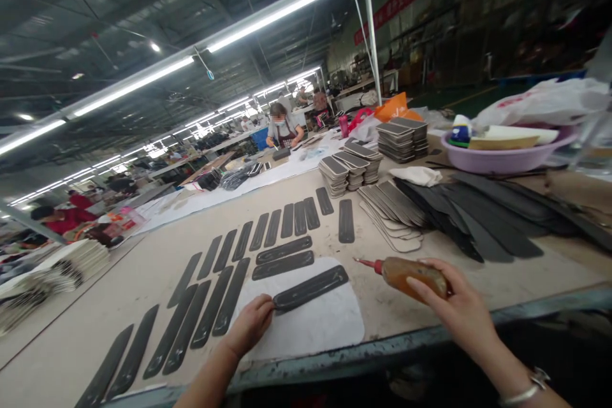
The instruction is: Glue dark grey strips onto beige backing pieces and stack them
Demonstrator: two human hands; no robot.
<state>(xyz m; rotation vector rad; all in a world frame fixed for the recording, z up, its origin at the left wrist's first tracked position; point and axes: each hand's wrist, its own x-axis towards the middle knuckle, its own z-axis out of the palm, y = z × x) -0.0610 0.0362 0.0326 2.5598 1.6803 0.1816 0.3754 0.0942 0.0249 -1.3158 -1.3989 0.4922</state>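
My left hand [252, 323] pinches the near left end of a dark strip [310, 288], which lies over a white sheet [329, 325] and has a glossy line around its border. To the right, my right hand [454, 296] is wrapped round a bottle of amber liquid [412, 277]. The bottle is held tilted nearly flat above the table, its red nozzle [375, 265] pointing left, apart from the strip. Several more dark strips [217, 306] lie in rows to the left and beyond the sheet, many with glossy marks.
Stacked pieces [356, 162] stand at the back. Fanned pale-edged pieces [394, 204] and long black pieces [482, 210] lie to the right, near a purple basin [507, 156]. The table's edge [382, 347] runs close in front. Farther back, a masked person [284, 131] works.
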